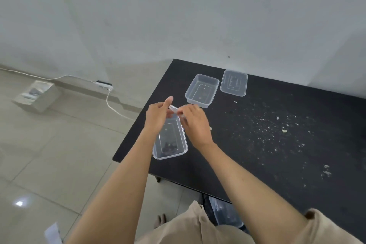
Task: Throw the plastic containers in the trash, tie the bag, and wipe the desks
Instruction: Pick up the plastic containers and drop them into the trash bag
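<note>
A clear plastic container (171,140) sits near the left edge of the black desk (257,144), with dark bits in its bottom. My left hand (158,114) and my right hand (195,125) both pinch its far rim. A second clear container (202,90) stands empty further back. A clear lid (233,83) lies flat to its right, near the wall.
White crumbs (277,128) are scattered over the desk's right half. A power strip (104,84) with a white cable lies on the tiled floor by the wall. A white box (36,96) stands at far left. A clear bin (225,213) shows under the desk.
</note>
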